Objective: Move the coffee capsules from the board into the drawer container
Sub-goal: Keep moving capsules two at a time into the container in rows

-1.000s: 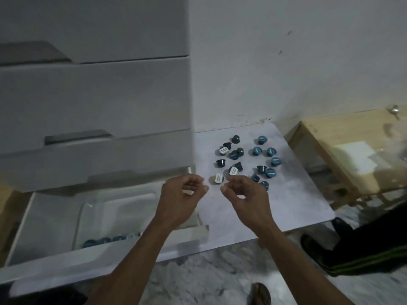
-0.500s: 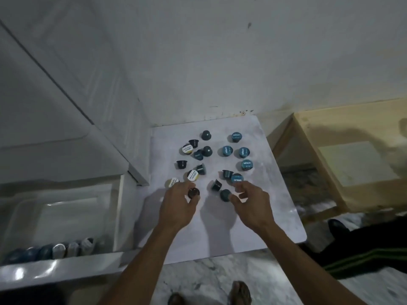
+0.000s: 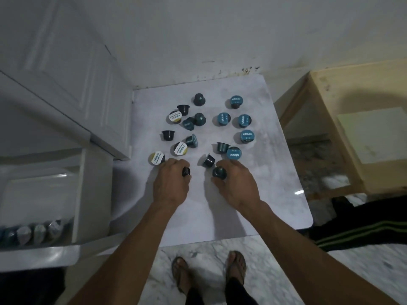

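Observation:
Several coffee capsules lie scattered on the white board (image 3: 253, 194), some with blue lids such as one (image 3: 234, 154), some with white and yellow lids such as one (image 3: 156, 158). My left hand (image 3: 171, 183) pinches a dark capsule (image 3: 186, 171) at the near edge of the scatter. My right hand (image 3: 235, 183) grips a teal capsule (image 3: 219, 172) beside it. The open drawer container (image 3: 77, 194) stands at the lower left with a row of capsules (image 3: 33, 233) inside.
A white drawer cabinet (image 3: 66, 73) rises at the left against the wall. A wooden stool (image 3: 352, 139) stands to the right of the board. My sandalled feet (image 3: 209, 274) are on the marble floor below, and a dark striped cloth (image 3: 363, 223) lies at the right.
Both hands came down from above the drawer's edge onto the board. Each has closed on a capsule at the near side of the scatter. The view has tilted down and right.

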